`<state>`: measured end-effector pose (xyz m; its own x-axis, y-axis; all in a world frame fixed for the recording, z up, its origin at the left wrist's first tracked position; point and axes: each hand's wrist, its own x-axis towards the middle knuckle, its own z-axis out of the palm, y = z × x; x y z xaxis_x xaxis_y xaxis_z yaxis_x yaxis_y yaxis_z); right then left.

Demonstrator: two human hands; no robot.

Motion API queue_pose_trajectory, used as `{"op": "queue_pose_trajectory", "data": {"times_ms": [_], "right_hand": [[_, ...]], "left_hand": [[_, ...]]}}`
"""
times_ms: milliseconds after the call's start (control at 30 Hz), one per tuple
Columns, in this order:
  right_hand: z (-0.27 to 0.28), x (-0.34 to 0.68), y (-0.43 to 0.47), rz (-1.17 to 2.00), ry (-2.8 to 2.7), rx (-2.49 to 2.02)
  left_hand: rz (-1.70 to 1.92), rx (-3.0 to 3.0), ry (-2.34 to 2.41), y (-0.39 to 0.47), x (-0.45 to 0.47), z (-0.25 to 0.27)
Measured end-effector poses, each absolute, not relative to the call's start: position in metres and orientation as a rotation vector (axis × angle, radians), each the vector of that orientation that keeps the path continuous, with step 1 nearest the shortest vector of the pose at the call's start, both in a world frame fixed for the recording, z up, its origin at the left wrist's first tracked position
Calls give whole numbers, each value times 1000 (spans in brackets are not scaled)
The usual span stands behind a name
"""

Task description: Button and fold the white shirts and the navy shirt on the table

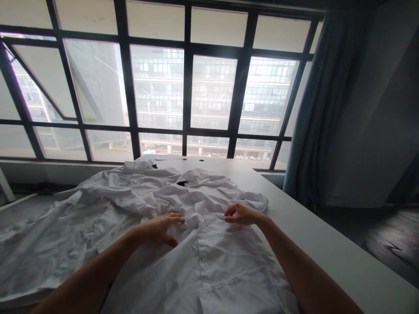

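Running lengthwise away from you on the smooth white bench (304, 231), the creased white cloth garment (178, 279) lies beneath your widely spread left hand (163, 227) and narrowly parted right hand (242, 214), its front seam (198, 244) nearer the left.

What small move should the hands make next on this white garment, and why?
Probably smooth the white garment outward: the left hand and right hand are on opposite sides of its front placket, and the cloth around them is wrinkled.
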<state>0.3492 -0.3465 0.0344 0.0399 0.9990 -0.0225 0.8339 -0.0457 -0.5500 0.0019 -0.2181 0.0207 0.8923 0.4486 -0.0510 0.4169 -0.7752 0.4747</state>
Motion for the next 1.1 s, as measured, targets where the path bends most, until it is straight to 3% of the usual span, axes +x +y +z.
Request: {"op": "queue_pose_trajectory", "data": {"times_ms": [100, 467, 800, 867, 1000, 1100], "right_hand": [[47, 338, -343, 689, -1968, -1988], [45, 220, -302, 484, -2010, -2175], [55, 238, -308, 1295, -1870, -2284], [56, 241, -306, 1201, -1852, -2328], [48, 243, -298, 611, -1898, -2280], [37, 243, -295, 476, -1966, -2179]], "left_hand": [[48, 2575, 613, -226, 6, 30], [207, 2846, 820, -231, 76, 29], [43, 2611, 629, -201, 73, 20], [-4, 2584, 628, -201, 78, 20], [65, 2661, 780, -204, 92, 19], [179, 2692, 821, -205, 100, 16]]}}
